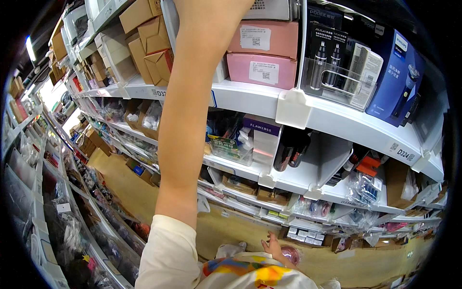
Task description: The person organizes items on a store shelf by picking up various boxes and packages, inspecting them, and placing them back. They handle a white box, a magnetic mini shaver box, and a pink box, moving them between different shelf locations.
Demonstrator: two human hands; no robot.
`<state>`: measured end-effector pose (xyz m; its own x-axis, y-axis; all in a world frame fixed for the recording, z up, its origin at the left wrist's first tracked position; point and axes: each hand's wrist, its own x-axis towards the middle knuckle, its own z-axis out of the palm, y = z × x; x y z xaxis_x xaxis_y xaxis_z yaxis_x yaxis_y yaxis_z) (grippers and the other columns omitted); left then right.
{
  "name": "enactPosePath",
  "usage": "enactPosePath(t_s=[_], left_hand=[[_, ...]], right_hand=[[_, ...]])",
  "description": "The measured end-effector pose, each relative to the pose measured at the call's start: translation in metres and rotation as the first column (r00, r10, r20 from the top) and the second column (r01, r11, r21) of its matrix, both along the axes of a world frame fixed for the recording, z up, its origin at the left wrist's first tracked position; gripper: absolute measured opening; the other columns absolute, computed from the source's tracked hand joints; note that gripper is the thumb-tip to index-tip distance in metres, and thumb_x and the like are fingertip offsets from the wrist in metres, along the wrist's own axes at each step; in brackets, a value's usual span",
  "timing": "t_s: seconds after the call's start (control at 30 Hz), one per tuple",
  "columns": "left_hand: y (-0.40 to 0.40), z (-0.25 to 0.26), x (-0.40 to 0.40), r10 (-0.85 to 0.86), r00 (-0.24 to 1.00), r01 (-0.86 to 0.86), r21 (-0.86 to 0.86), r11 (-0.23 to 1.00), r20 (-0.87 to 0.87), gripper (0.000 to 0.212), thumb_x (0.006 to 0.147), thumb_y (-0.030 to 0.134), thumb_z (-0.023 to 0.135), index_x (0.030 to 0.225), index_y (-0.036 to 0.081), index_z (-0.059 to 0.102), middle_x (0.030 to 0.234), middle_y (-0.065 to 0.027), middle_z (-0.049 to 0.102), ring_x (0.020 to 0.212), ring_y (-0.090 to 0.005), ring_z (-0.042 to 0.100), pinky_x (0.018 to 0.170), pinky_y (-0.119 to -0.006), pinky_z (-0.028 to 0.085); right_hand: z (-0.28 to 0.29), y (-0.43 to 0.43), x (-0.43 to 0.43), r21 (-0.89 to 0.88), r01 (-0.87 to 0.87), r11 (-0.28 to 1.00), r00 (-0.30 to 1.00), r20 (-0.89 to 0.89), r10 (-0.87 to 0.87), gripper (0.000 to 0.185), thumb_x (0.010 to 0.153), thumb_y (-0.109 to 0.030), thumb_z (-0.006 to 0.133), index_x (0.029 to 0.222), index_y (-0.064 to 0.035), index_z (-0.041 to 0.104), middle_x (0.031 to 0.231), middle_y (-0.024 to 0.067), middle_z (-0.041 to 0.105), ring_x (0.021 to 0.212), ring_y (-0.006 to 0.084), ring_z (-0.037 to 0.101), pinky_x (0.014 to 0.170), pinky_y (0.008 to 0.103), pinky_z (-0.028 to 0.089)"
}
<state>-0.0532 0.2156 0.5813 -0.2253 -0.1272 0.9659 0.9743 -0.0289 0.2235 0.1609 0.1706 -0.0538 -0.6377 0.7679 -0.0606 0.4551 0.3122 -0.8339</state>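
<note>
My left arm reaches up across the view, in front of a shelf rack; its hand lies beyond the top edge. Beside the forearm are a salmon-pink box (262, 39) stacked on a pink box (262, 70), both with labels. Farther right, black boxed trimmers (320, 65) stand behind a clear plastic divider, next to a blue Philips shaver box (395, 77). Low at the bottom, my right hand (273, 246) hangs with its fingers apart and nothing seen in it, close to a round, pink, translucent object (291, 255).
Brown cardboard boxes (153, 45) fill the upper shelf on the left. Below are two dark bottles (292, 148), a clear box with a purple top (262, 139) and bagged goods (364, 186). Another rack (39, 180) lines the left side of the aisle floor (121, 177).
</note>
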Motion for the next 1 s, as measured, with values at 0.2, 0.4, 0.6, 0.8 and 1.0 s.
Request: enactPosePath(t_s=[0.2, 0.4, 0.6, 0.8, 1.0], left_hand=[[-0.009, 0.001, -0.008, -0.255, 0.967, 0.255, 0.038, 0.966, -0.016, 0.063, 0.061, 0.034, 0.069, 0.105, -0.006, 0.05, 0.096, -0.0245, 0.055, 0.088, -0.0326, 0.054, 0.08, -0.033, 0.041], [-0.065, -0.003, -0.015, -0.337, 0.941, 0.336, 0.168, 0.927, -0.021, 0.033, 0.07, 0.02, 0.062, 0.099, 0.004, 0.057, 0.097, -0.0115, 0.058, 0.085, -0.0244, 0.056, 0.073, -0.03, 0.044], [-0.112, -0.047, -0.071, -0.106, 0.943, 0.184, 0.227, 0.956, -0.317, 0.03, 0.078, 0.026, 0.045, 0.102, 0.011, 0.057, 0.099, -0.0115, 0.056, 0.09, -0.0246, 0.056, 0.071, -0.04, 0.05], [-0.151, -0.087, -0.068, -0.382, 0.921, 0.356, 0.549, 0.756, -0.072, 0.045, 0.07, 0.038, 0.047, 0.096, 0.002, 0.054, 0.093, -0.0144, 0.053, 0.086, -0.0235, 0.052, 0.074, -0.037, 0.041], [-0.192, -0.16, -0.092, -0.572, 0.82, 0.349, 0.781, 0.518, 0.012, 0.054, 0.07, 0.043, 0.047, 0.103, -0.001, 0.049, 0.104, -0.015, 0.049, 0.098, -0.0255, 0.048, 0.086, -0.04, 0.035]], right_hand=[[0.005, 0.001, 0.007, -0.01, 0.057, 0.998, 0.998, 0.023, -0.057, 0.057, 0.076, -0.027, 0.057, 0.119, 0.0011, 0.031, 0.099, 0.0229, 0.051, 0.074, 0.0306, 0.056, 0.066, 0.0378, 0.045], [0.009, 0.0, 0.006, -0.005, 0.043, 0.999, 0.999, 0.019, -0.043, 0.054, 0.076, -0.024, 0.057, 0.119, 0.0, 0.033, 0.099, 0.0211, 0.052, 0.074, 0.0291, 0.056, 0.066, 0.0358, 0.045], [0.024, 0.042, 0.011, -0.135, 0.2, 0.97, 0.972, -0.098, -0.214, 0.044, 0.077, -0.019, 0.059, 0.112, -0.0006, 0.041, 0.09, 0.0137, 0.057, 0.069, 0.0219, 0.055, 0.061, 0.0316, 0.045], [0.11, 0.078, -0.021, -0.157, 0.113, 0.981, 0.941, -0.299, -0.156, 0.034, 0.082, -0.017, 0.053, 0.111, -0.0015, 0.044, 0.098, 0.0099, 0.056, 0.081, 0.0135, 0.054, 0.068, 0.0264, 0.044], [0.225, 0.087, -0.066, -0.249, -0.255, 0.934, 0.797, -0.601, 0.057, 0.037, 0.084, -0.023, 0.051, 0.115, -0.0043, 0.043, 0.111, 0.0112, 0.05, 0.094, 0.0192, 0.054, 0.075, 0.0301, 0.045]])
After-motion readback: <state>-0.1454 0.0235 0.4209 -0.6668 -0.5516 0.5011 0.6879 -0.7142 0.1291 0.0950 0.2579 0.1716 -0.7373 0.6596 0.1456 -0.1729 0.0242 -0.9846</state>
